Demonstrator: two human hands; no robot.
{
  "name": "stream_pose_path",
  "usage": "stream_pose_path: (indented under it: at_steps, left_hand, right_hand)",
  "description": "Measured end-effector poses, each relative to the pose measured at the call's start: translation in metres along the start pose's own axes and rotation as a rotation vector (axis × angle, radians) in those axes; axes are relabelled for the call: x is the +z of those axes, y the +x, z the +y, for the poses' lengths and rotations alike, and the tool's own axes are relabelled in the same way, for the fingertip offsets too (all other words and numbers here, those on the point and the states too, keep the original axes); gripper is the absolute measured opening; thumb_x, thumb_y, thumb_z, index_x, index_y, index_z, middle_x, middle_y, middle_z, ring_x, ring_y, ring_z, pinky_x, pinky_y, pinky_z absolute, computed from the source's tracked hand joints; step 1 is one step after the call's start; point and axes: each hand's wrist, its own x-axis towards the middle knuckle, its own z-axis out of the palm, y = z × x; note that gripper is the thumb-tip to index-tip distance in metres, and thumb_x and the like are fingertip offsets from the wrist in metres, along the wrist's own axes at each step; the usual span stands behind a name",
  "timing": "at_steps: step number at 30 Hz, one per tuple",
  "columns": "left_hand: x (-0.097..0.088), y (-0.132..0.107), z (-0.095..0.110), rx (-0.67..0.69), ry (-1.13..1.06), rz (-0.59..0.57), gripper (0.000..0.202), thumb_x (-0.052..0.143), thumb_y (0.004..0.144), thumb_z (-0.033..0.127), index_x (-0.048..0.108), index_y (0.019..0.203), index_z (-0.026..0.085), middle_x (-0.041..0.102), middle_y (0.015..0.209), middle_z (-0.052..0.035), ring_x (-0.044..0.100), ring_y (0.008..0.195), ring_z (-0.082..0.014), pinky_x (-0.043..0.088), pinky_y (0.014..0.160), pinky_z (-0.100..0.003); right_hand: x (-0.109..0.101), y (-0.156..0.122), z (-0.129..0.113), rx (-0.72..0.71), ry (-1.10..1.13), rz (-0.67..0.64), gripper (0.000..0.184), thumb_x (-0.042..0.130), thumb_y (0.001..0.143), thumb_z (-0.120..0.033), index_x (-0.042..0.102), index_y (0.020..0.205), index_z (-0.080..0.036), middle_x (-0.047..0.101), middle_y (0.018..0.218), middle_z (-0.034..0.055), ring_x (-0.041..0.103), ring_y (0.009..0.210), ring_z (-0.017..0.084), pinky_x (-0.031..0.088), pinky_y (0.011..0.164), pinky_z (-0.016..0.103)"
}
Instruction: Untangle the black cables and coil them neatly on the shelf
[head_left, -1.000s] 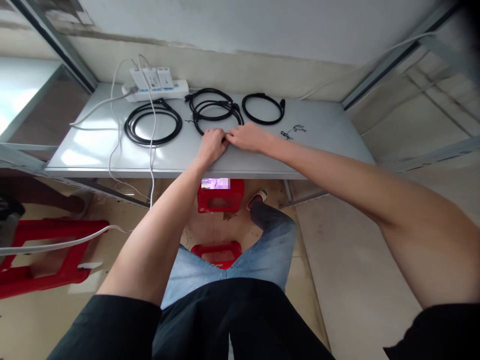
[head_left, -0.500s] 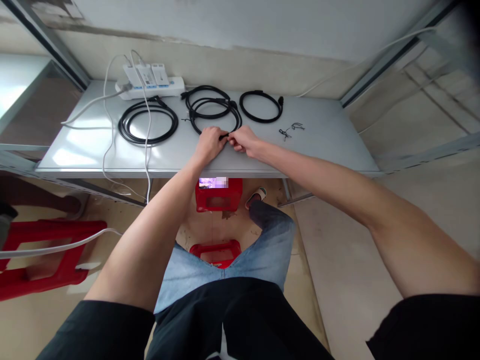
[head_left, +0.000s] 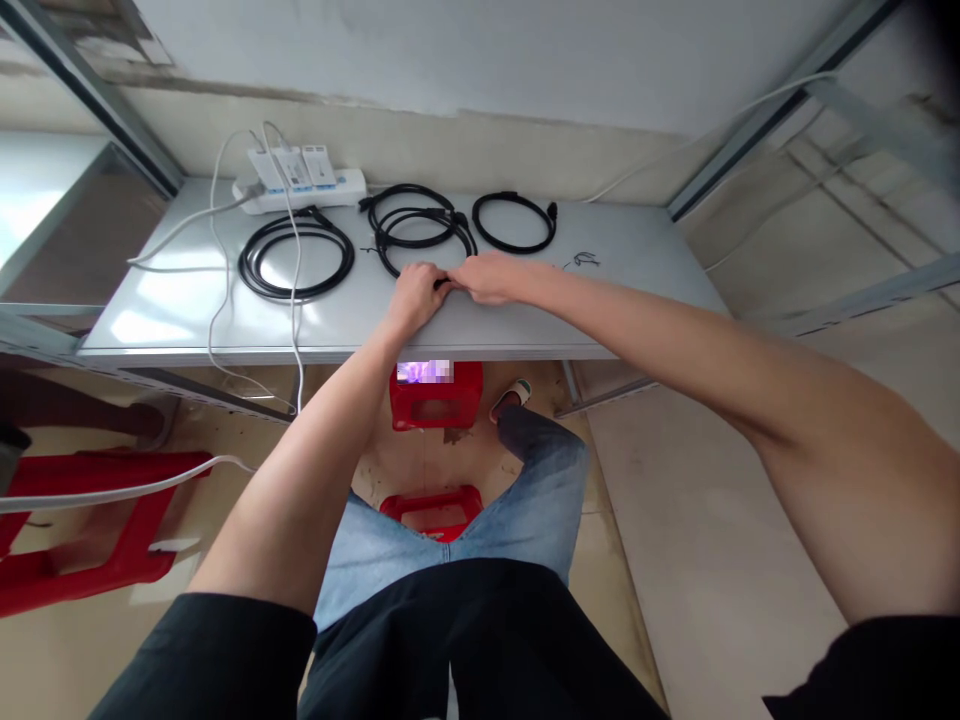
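Note:
Two overlapping coils of black cable lie in the middle of the shelf, and both my hands are at the near edge of the front coil point(head_left: 385, 258). My left hand point(head_left: 417, 298) is closed over that cable, pressing it on the surface. Against its fingertips, my right hand point(head_left: 484, 278) is pinched at the same spot; whatever thin thing it grips is hidden by the fingers. Behind sits the back coil point(head_left: 409, 188). Another black coil point(head_left: 255, 282) rests at the left, and a smaller coil point(head_left: 514, 247) at the right. Thin black ties point(head_left: 585, 259) lie beyond my right forearm.
A white power strip point(head_left: 349, 187) with plugged-in adapters stands at the back left. White cords point(head_left: 298, 330) hang over the front edge of the grey shelf point(head_left: 180, 335). Metal posts flank it. Below are red stools point(head_left: 436, 400), one with a lit screen on top.
My right hand has turned over, its back now facing up, and its elbow has risen outward. My left hand stays on the coil. The view has tilted slightly.

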Motion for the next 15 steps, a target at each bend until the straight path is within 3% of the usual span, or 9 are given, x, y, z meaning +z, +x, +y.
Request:
stream_pose_path:
  at_steps: [7,11,15]
  left_hand:
    - [-0.003,0.0,0.005,-0.026,-0.001,-0.023,0.032,0.051,0.107,0.034,0.079,0.11,0.02,0.075,0.112,-0.0171,0.064,0.114,-0.0342,0.046,0.102,-0.044]
    - [-0.002,0.0,0.005,-0.066,-0.007,-0.021,0.027,0.052,0.104,0.029,0.077,0.109,0.017,0.074,0.116,-0.0196,0.064,0.117,-0.0356,0.046,0.102,-0.044]
    - [0.0,0.0,0.003,-0.089,-0.002,-0.008,0.023,0.054,0.1,0.023,0.075,0.109,0.018,0.074,0.115,-0.019,0.063,0.116,-0.0352,0.047,0.099,-0.043]
  right_hand:
    - [-0.014,0.007,0.012,-0.207,0.004,-0.047,0.018,0.061,0.099,-0.013,0.062,0.082,-0.018,0.065,0.08,0.0044,0.07,0.1,0.023,0.047,0.076,0.029]
    - [-0.015,0.014,0.012,-0.222,0.114,-0.114,0.017,0.053,0.104,-0.018,0.063,0.089,-0.017,0.062,0.085,0.0043,0.067,0.098,0.02,0.045,0.072,0.024]
    - [-0.013,0.021,0.009,-0.229,0.119,-0.157,0.017,0.057,0.101,-0.016,0.06,0.084,-0.017,0.059,0.086,0.0041,0.065,0.097,0.019,0.045,0.071,0.022]
